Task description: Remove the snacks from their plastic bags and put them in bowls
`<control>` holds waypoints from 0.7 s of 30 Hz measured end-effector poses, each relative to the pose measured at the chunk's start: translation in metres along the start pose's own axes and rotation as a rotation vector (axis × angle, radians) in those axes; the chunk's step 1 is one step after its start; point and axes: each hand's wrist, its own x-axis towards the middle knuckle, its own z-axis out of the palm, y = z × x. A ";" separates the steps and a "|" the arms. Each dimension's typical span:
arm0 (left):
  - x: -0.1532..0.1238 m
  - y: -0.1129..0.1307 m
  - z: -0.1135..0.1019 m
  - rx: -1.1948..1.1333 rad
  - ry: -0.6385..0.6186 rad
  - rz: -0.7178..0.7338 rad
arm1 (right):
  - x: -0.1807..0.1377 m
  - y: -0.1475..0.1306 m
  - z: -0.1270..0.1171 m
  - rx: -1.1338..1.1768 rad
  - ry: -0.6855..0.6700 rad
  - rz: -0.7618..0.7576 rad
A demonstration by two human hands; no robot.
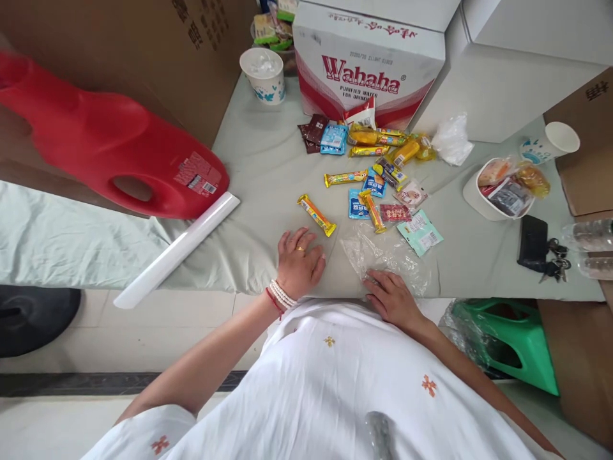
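My left hand (299, 262) rests on the grey-green cloth (258, 179) near its front edge, fingers curled loosely and nothing in them; a ring and bead bracelets show. My right hand (393, 297) lies flat on the near end of a clear plastic bag (387, 252), fingers stretched out. Just beyond the hands lie several small snack packets: a yellow-orange bar (316, 214), blue sachets (357, 204), a red packet (395, 213) and a pale green packet (421, 233). More yellow bars (383, 144) and dark packets (313, 133) lie farther back.
A red jug (110, 153) and a white tube (177, 249) lie at left. A Wahaha carton (364, 64), a brown carton (191, 38) and paper cups (264, 75) stand behind. A bowl of snacks (502, 188), black phone (532, 239), keys (555, 265) and green stool (512, 338) sit at right.
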 end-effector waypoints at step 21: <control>0.066 -0.017 -0.002 -1.120 0.030 -1.132 | 0.074 -0.024 -0.018 0.737 -0.134 0.145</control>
